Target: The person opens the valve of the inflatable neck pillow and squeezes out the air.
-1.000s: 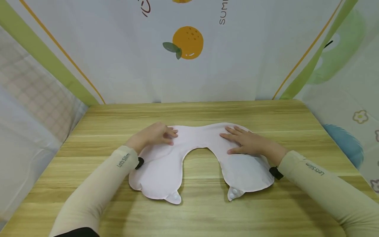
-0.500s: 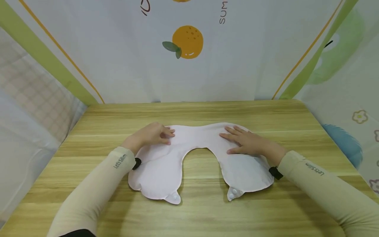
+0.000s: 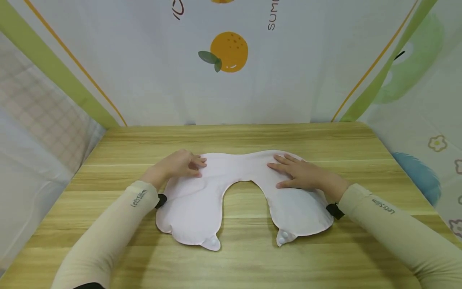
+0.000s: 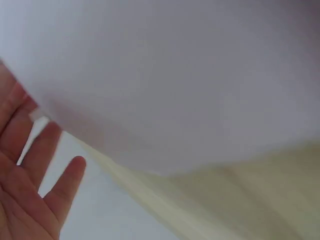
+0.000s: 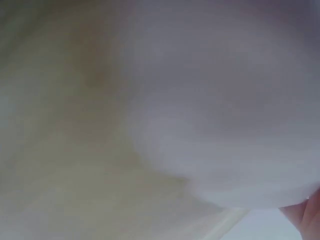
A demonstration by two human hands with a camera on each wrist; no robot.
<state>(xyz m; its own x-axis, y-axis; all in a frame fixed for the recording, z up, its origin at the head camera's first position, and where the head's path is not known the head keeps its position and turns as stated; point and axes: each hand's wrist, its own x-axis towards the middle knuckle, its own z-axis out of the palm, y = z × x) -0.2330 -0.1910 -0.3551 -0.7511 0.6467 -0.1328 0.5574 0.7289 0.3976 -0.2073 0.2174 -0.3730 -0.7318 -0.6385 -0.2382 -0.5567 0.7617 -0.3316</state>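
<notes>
A pale pink U-shaped neck pillow [image 3: 195,214] lies on the wooden table [image 3: 245,261], its opening toward me. Each of its two ends carries a small tab with round snaps. My left hand [image 3: 177,165] rests on the pillow's upper left, fingers loosely bent and touching the fabric. On the upper right, my right hand [image 3: 302,174] lies with its fingers spread over the cloth. The left wrist view has the pillow's blurred surface across it, with the left hand's fingers [image 4: 70,185] at its edge. In the right wrist view, pillow fabric hides most of the right hand.
A white curtain [image 3: 151,72] with a printed orange stands behind the table's far edge. Patterned cloth hangs to the left and right. A fluffy blue thing [image 3: 418,174] shows beside the table's right edge.
My left hand has slid a little to the left across the pillow, its forearm shifting with it. The right hand and the pillow stay almost in place.
</notes>
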